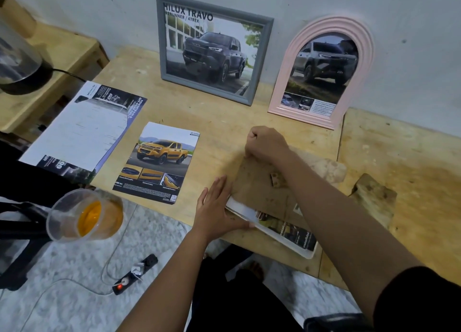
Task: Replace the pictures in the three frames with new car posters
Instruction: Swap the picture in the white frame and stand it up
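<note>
A white frame (309,253) lies face down near the table's front edge, with a brown backing board (259,182) on it and a printed picture (287,229) showing under the board. My left hand (217,207) lies flat with straight fingers against the board's left edge. My right hand (267,144) is curled at the board's far corner, fingers pinching its edge. A yellow pickup poster (162,162) lies loose to the left. A grey frame (212,49) and a pink arched frame (324,72) lean on the wall, each holding a truck picture.
A large brochure (82,129) lies at the table's left. A plastic cup (84,214) with orange liquid stands off the front left corner. A power strip (134,274) and cables lie on the floor. A kettle (17,57) sits on a side shelf. Brown blocks (374,197) lie at right.
</note>
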Demonstrator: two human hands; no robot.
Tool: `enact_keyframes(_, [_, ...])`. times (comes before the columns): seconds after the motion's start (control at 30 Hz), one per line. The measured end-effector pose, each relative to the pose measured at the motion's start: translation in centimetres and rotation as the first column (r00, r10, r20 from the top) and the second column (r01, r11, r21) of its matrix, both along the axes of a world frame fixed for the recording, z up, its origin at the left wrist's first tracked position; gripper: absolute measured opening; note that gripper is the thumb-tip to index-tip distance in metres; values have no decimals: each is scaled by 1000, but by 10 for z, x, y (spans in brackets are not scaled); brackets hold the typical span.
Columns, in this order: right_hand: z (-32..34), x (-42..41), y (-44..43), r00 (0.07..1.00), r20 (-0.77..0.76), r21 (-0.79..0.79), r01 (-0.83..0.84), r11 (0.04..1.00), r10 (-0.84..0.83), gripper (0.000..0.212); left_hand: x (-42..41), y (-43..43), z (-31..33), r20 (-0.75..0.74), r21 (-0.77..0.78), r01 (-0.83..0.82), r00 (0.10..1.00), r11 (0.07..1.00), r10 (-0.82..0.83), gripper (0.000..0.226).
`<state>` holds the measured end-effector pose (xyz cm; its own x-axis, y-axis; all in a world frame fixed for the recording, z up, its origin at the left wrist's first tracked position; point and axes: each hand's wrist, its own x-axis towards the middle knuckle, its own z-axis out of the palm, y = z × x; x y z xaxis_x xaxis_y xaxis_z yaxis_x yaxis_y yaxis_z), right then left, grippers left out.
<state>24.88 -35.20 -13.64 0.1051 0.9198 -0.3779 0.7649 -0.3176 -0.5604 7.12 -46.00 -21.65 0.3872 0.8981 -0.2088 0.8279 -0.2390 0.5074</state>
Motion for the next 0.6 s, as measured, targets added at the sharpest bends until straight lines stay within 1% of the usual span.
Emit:
enact_keyframes(0.1, [13,4,7,998,-17,-10,56,998,-56,11,0,0,-1,8,12,-8,1000,1000,8,122])
enact_keyframes(0.2, [25,14,3,978,-132,23,167,986,-162,13,-1,0,-1,6,19,7,1000,1000,-7,123])
enact_keyframes(0.3, [47,34,-4,904,-287,48,343,938,-316,10,-2,0,0,-2,16,28,1000,999,-28,128])
enact_keyframes(0.37, [61,56,-14,831,-324,48,492,869,-452,9,-2,0,1,-22,13,44,999,999,-43,130])
enact_keyframes(0.4, [65,69,-22,726,-420,6,602,798,-545,10,-2,0,1,-31,15,51,998,999,-51,130])
enact_keyframes(0.43, [68,82,-35,554,-561,-81,703,707,-615,12,-2,0,2,-37,12,59,998,998,-59,131])
enact_keyframes(0.47, [69,94,-51,338,-686,-192,771,608,-645,17,-2,1,2,-42,-1,66,997,998,-66,132])
enact_keyframes(0.5, [71,105,-69,163,-762,-265,804,532,-627,18,-1,1,3,-48,-17,72,996,997,-73,133])
enact_keyframes(0.53, [72,114,-89,28,-805,-311,830,462,-592,16,-1,1,3,-55,-28,76,995,997,-77,135])
enact_keyframes(0.6, [68,129,-130,-198,-831,-397,866,303,-520,21,0,1,4,-77,-38,84,993,996,-87,139])
